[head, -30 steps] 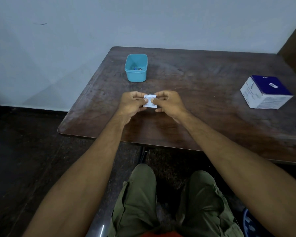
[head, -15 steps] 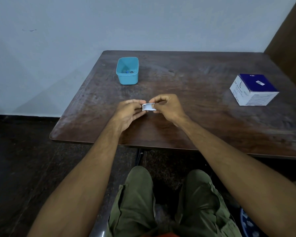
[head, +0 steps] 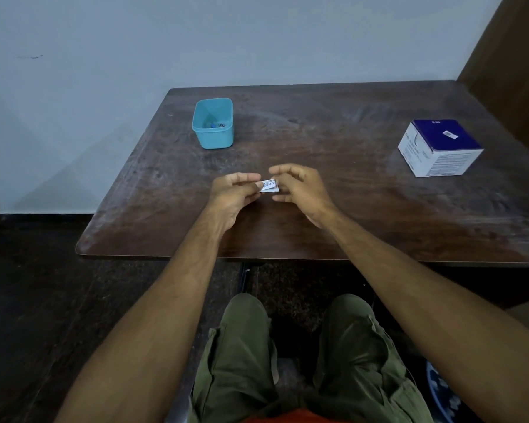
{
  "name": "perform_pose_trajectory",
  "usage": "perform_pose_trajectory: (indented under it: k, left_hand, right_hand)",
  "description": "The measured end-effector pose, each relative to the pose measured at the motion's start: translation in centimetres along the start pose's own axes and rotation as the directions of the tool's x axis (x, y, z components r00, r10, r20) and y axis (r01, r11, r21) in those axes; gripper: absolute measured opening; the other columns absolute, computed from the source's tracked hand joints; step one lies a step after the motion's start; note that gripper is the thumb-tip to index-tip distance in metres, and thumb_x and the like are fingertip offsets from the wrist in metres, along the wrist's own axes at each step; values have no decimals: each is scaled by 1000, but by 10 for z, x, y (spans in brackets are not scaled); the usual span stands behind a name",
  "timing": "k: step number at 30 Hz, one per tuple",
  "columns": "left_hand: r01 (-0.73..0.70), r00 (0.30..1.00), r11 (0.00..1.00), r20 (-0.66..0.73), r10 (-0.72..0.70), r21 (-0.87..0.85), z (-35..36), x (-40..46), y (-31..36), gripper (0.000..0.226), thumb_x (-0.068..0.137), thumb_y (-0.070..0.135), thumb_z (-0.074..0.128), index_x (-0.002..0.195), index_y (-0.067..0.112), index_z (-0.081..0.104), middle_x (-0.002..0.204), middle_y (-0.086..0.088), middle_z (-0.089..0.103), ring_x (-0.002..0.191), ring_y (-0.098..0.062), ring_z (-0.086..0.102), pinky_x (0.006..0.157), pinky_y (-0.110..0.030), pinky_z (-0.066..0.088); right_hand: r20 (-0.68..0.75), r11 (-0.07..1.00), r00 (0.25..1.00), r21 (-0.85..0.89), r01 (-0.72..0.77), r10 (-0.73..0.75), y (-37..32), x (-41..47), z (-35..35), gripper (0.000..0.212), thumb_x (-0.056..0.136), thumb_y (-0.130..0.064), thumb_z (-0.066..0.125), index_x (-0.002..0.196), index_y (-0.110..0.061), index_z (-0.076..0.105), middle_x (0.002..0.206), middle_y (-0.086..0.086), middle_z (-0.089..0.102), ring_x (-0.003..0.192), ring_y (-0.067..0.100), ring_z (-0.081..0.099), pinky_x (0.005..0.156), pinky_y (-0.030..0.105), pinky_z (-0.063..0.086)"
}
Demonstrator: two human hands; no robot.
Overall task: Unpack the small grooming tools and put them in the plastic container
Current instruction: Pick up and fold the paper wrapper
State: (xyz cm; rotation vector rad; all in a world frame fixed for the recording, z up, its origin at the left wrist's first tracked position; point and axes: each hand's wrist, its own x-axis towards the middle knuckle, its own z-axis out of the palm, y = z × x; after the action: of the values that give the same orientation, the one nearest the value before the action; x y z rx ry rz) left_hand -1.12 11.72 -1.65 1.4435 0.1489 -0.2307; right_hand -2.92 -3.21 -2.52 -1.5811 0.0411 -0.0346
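Packet of white paper, small and printed with dark text, sat pinched between both hands just above the table, near its front edge. The left hand held the packet's left end, thumb on top and fingers curled beneath. The right hand pinched the right end with thumb and forefinger, its other fingers loosely curled and holding nothing else. Whether the seal had already begun to part was too small to tell.

To do this step well, I judged the left grip should stay firm and still while the right peeled or tore from the edge in a short, controlled pull, low over the table, so that a small tool slipping out would land on wood and not on the floor. The tool inside was probably tiny and light, so a hard rip risked flinging it.

Beyond the grip and to its left stood the blue plastic container, open-topped, with a few small items already in its bottom; they were too small to identify. Well to the right of the grip sat a white and dark blue carton, closed, with fine print on its sides.

The table was dark, worn wood with scuffed, pale patches. It stood against a plain pale wall, with a dark floor below and a brown panel at the far right. The person's olive trousers showed under the near edge.
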Motion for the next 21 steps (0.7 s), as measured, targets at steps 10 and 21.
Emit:
perform_pose_trajectory:
  k: [10,21]
  left_hand:
    - [-194,974,928,-47,220,319,22,-6,-14,13,80,1,72,87,11,68,82,-7,70,74,-14,68,70,-22,56]
    - [-340,872,764,-119,474,549,41,-15,-28,16,78,10,75,84,22,66,77,15,64,73,0,63,64,-12,52]
  right_hand:
    - [-126,963,991,-270,0,-35,6,-7,-7,8,81,-11,73,88,-7,71,73,6,71,64,17,69,64,31,60]
    - [-336,878,929,-478,-26,-155,6,-16,-6,6,73,-20,76,79,-21,76,74,-7,73,69,3,66,66,25,55]
